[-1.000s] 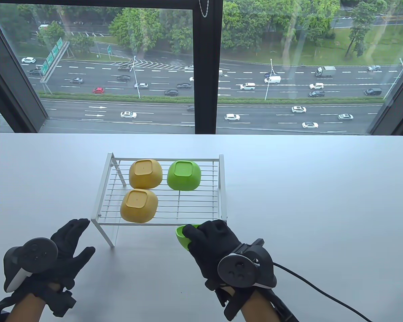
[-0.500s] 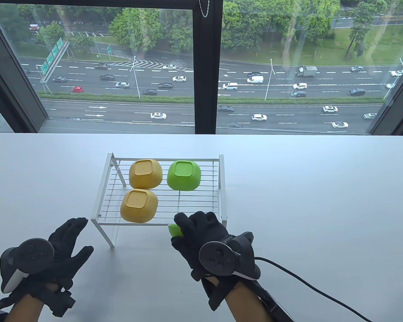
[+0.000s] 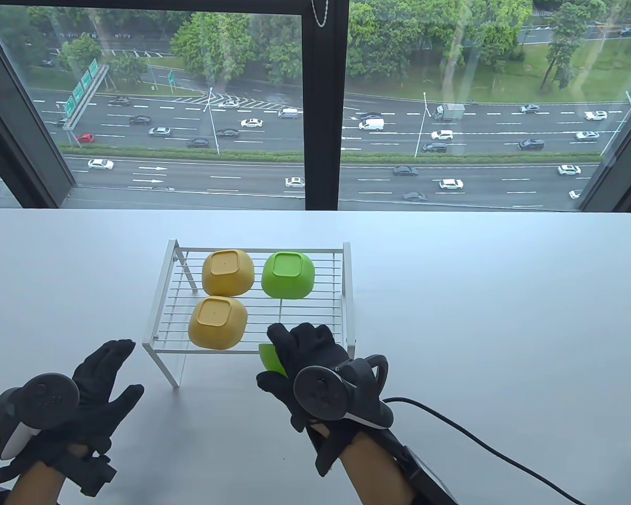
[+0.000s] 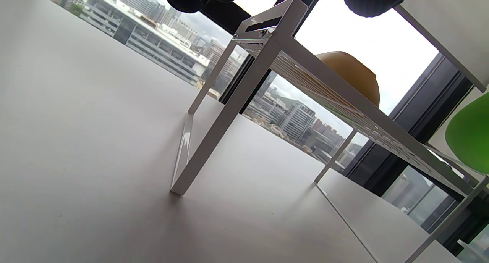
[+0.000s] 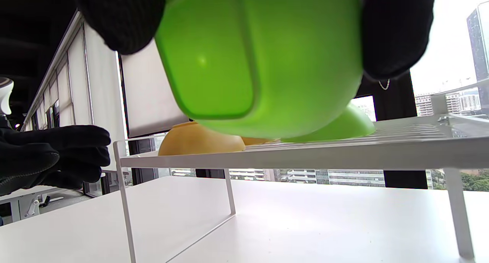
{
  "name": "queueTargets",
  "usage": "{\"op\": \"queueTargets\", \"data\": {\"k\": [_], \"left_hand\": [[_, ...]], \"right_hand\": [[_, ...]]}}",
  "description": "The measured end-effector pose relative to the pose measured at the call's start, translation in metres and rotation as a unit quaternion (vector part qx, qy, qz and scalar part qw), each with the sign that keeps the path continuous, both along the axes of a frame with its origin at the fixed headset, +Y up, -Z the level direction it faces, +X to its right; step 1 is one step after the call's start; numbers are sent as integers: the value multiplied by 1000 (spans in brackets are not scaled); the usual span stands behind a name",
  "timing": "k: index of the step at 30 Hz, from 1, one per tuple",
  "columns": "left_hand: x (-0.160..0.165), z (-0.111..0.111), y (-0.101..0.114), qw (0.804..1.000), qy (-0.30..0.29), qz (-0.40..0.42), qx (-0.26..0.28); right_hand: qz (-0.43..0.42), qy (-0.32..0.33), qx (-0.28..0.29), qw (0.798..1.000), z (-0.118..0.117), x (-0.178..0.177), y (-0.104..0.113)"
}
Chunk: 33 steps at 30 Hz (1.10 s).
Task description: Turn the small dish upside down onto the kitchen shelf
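Small dish (image 3: 270,357), green, is gripped in the right hand (image 3: 310,363) at the near right edge of the kitchen shelf (image 3: 163,344), raised off the table (image 3: 478,294); the right wrist view shows gloved fingers (image 5: 393,30) clamped on either side of the dish (image 5: 259,60), its square base turned toward the camera and its body just above the wire deck (image 5: 382,148). Shelf is a white wire rack on thin legs, standing on the white table. Three dishes sit inverted on it: yellow dish (image 3: 227,272) at the far left, second yellow dish (image 3: 218,322) at the near left, green dish (image 3: 288,274) at the far right. Left hand (image 3: 92,389) hovers over the table just left of the shelf's near left corner, fingers spread and holding nothing. Tracker (image 3: 326,392) on the right hand trails a black cable (image 3: 484,442) across the table toward the near right. Beyond the table's far edge, a large window (image 3: 321,105) with a dark central mullion overlooks a multi-lane road with cars and trees.
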<state>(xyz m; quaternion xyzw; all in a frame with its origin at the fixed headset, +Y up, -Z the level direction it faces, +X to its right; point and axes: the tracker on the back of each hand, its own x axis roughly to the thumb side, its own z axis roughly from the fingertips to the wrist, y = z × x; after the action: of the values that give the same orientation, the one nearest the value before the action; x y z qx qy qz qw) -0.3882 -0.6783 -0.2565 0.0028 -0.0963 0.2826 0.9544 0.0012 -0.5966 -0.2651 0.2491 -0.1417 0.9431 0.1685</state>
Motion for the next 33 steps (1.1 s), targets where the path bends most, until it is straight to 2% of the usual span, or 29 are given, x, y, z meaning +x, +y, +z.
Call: {"op": "queueTargets", "data": {"k": [6, 10, 13, 15, 22, 28, 33], "left_hand": [[0, 0, 1, 1000, -4, 7, 3], [-3, 1, 2, 1000, -2, 11, 4], [-3, 0, 3, 1000, -2, 12, 5], [-4, 0, 2, 1000, -1, 13, 2], [-3, 0, 2, 1000, -3, 11, -3], [-4, 0, 2, 1000, -2, 11, -6], [-4, -1, 2, 1000, -4, 9, -11]], "right_hand": [[14, -12, -18, 1000, -6, -2, 7], [3, 3, -61, 998, -11, -1, 8], [17, 1, -58, 998, -14, -1, 11], [24, -9, -34, 999, -16, -1, 17], [29, -29, -40, 998, -37, -6, 29], [41, -22, -84, 995, -60, -14, 24], [36, -17, -103, 994, -68, -15, 17]]}}
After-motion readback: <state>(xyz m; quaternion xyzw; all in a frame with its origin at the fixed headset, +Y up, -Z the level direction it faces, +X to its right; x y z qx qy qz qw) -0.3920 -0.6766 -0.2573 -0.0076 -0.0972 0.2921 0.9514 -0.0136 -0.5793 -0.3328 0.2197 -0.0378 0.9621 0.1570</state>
